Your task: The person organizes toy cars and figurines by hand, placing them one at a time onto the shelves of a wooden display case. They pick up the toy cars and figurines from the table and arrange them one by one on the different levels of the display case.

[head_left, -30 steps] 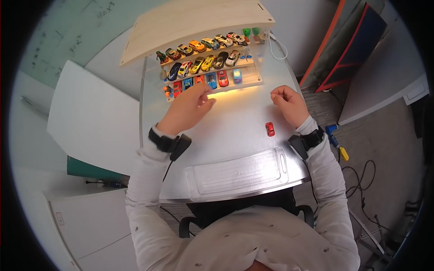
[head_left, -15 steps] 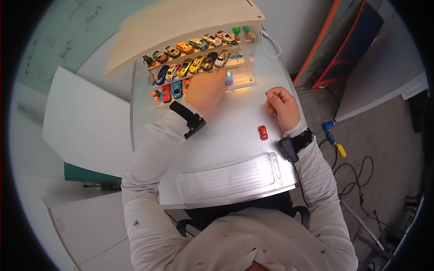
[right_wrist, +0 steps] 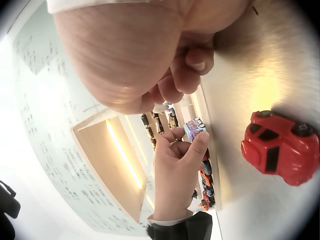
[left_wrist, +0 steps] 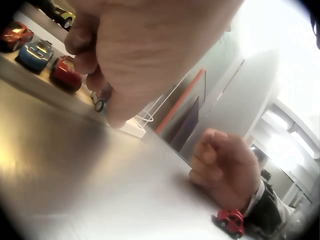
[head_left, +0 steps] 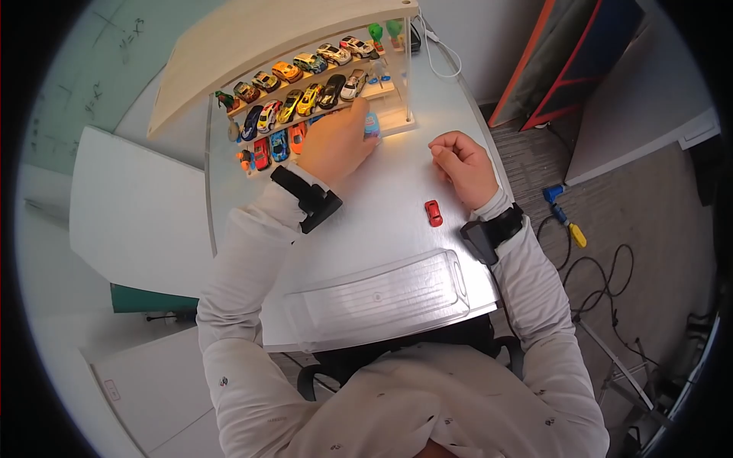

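At the right end of the bottom shelf, my left hand (head_left: pixel 336 149) pinches a light blue toy car (head_left: pixel 372 124). The right wrist view shows the thumb and fingers of the left hand (right_wrist: pixel 172 167) on either side of that car (right_wrist: pixel 192 129); in the left wrist view the hand (left_wrist: pixel 145 55) mostly hides it. My right hand (head_left: pixel 467 169) is near the table's right side, fingers loosely curled, holding nothing. A red toy car (head_left: pixel 434 214) stands on the table just below it, close up in the right wrist view (right_wrist: pixel 282 147).
Several toy cars stand in rows on the wooden shelves (head_left: pixel 389 120) of a display case under a light wood top (head_left: pixel 252 53). A clear plastic tray (head_left: pixel 378 298) lies along the table's front edge. Small green figures (head_left: pixel 376 34) stand at the top shelf's right end.
My left hand has moved right along the bottom shelf and taken hold of the light blue car. The right hand has stayed near the red car. The head view has shifted.
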A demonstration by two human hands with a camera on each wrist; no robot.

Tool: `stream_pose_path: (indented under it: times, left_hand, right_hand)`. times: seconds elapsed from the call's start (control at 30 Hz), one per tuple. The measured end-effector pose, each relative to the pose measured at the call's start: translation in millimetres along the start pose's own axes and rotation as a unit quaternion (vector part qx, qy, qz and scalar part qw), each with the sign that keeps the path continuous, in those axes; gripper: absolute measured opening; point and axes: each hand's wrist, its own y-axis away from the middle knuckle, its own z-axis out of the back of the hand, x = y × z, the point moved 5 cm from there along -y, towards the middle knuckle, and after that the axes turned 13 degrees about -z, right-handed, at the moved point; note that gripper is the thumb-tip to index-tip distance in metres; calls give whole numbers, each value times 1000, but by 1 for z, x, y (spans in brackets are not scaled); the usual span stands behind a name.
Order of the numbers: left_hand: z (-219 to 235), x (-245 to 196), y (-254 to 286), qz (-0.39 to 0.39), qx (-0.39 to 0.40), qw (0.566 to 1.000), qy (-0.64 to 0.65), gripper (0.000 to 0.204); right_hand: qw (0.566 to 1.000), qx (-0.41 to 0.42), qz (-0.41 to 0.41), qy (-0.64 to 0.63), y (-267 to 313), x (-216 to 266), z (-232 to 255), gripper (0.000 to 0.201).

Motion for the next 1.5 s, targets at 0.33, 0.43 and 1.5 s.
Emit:
stream_pose_path:
  times: [0.33, 0.43, 1.5]
  left_hand:
    - [-11, -54, 24, 21, 162, 971, 176, 49]
    - [-22, -70, 32, -29, 195, 962, 187, 47]
    - [-23, -119, 41, -267, 261, 894, 246, 52]
  right_hand:
    - [1000, -15, -18, -19, -1, 1, 2, 14]
    - [999, -13, -25, -46, -2, 2, 4, 14]
    - [991, 17, -77, -112, -3, -2, -1, 14]
